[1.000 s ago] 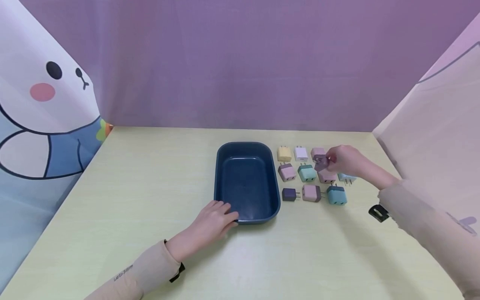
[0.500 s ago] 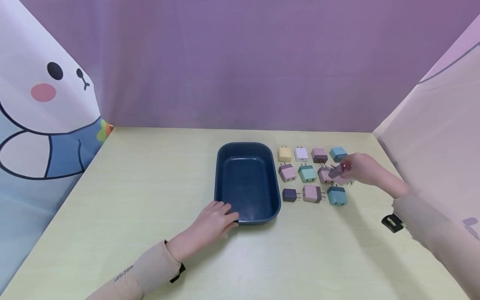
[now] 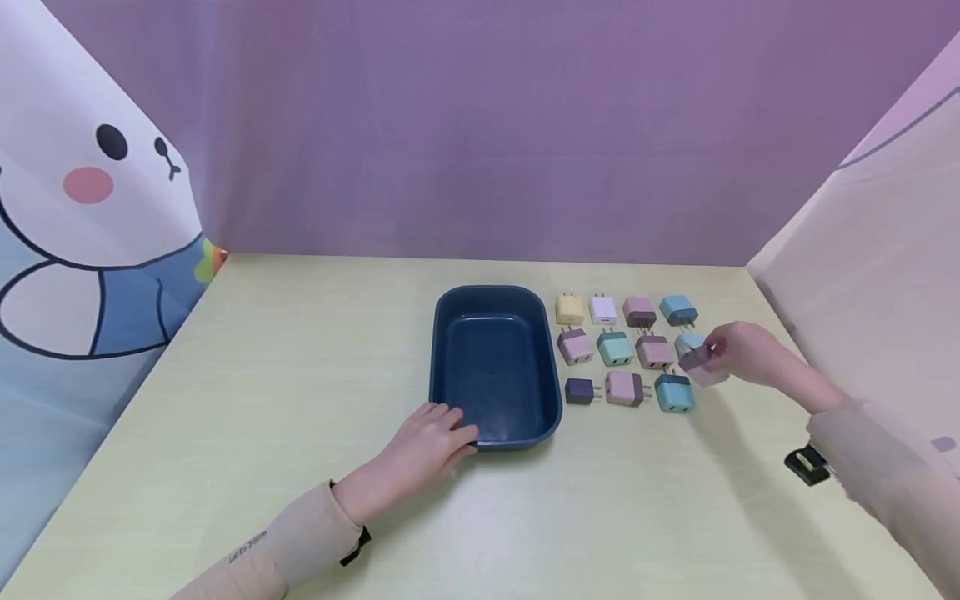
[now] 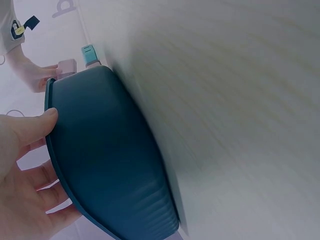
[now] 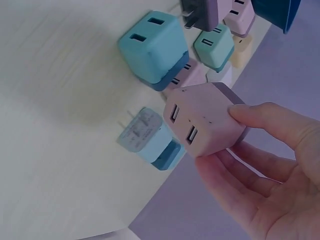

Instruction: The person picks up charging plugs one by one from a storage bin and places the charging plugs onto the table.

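My left hand (image 3: 416, 446) grips the near left rim of a dark blue plastic tray (image 4: 107, 145), its thumb on the outer wall. Held above the table at the right, a pink USB charger (image 5: 202, 117) with a darker mauve end is pinched between the thumb and fingers of my right hand (image 3: 753, 354). Its two USB ports show in the right wrist view. Just behind it lies a light blue charger (image 3: 687, 342), partly covered in the head view. A teal-blue two-port charger (image 3: 675, 392) lies nearer my body, to the left of that hand.
Several chargers lie in rows right of the tray, among them a yellow one (image 3: 569, 309), a white one (image 3: 603, 309), a green one (image 3: 616, 347) and a dark purple one (image 3: 579, 391). A purple curtain (image 3: 480, 125) hangs behind the table (image 3: 300, 350).
My right hand has moved right and toward me with the pink charger, from over the back rows to beside the middle row's right end. My left hand stays on the tray rim.
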A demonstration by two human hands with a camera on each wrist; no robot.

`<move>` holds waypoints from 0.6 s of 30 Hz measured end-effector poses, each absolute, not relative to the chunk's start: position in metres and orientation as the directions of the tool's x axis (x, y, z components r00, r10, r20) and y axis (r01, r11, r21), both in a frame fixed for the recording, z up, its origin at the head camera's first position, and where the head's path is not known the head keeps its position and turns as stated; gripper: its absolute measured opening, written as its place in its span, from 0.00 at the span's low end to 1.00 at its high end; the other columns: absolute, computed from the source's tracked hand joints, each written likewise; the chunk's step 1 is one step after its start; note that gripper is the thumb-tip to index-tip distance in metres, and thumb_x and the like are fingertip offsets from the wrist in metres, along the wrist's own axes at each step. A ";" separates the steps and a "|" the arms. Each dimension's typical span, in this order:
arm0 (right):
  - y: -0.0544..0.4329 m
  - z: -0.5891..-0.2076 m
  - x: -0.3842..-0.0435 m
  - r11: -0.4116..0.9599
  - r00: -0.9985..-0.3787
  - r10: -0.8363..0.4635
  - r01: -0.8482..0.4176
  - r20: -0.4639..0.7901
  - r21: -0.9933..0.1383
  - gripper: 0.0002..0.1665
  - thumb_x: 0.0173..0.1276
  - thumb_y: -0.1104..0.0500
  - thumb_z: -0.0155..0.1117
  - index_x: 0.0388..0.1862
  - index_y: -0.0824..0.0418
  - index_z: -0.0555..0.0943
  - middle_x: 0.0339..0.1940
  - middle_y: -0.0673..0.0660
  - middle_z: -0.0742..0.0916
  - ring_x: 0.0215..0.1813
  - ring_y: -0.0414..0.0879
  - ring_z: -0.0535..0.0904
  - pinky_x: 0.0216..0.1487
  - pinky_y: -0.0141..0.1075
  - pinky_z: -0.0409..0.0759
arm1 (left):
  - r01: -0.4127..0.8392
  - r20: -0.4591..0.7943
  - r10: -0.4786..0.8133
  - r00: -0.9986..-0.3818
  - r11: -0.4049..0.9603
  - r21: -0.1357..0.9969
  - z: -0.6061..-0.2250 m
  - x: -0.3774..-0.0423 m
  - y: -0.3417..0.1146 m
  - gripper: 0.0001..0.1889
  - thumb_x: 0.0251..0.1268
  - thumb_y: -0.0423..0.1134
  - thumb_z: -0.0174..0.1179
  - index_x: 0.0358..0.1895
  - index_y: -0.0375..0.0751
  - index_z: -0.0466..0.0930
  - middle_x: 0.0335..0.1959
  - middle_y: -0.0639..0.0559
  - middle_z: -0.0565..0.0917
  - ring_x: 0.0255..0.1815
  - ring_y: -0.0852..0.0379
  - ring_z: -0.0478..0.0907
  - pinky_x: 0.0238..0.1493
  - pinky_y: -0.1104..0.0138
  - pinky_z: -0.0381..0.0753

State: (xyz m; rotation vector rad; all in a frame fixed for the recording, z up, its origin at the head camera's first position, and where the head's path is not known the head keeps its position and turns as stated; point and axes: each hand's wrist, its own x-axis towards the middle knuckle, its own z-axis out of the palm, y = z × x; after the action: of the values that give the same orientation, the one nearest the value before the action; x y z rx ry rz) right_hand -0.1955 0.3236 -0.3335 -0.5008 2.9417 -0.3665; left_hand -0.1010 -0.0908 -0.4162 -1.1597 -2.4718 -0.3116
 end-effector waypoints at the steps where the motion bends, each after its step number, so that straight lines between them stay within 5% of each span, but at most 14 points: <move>1: 0.326 -0.334 -0.195 0.916 -0.936 -0.339 -0.305 -0.096 -0.260 0.12 0.46 0.70 0.60 0.31 0.77 0.77 0.22 0.60 0.81 0.25 0.48 0.73 0.26 0.37 0.69 | 0.774 0.438 0.687 -0.580 0.632 0.033 -0.416 -0.101 -0.091 0.07 0.50 0.42 0.64 0.26 0.47 0.75 0.21 0.55 0.72 0.24 0.57 0.67 0.29 0.68 0.65; 18: 0.354 -0.352 -0.185 0.919 -0.936 -0.279 -0.196 -0.215 -0.343 0.17 0.52 0.65 0.62 0.34 0.81 0.75 0.24 0.61 0.82 0.23 0.42 0.74 0.24 0.35 0.71 | 0.771 0.435 0.686 -0.584 0.636 0.033 -0.417 -0.101 -0.090 0.07 0.50 0.42 0.64 0.26 0.47 0.75 0.21 0.55 0.72 0.24 0.58 0.66 0.29 0.69 0.64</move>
State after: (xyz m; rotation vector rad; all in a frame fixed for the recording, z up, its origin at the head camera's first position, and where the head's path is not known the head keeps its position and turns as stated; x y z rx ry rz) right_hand -0.1853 0.3540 -0.3520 -0.3553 2.8192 -0.4654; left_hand -0.1010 -0.0903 -0.4172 -1.1562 -2.4754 -0.3069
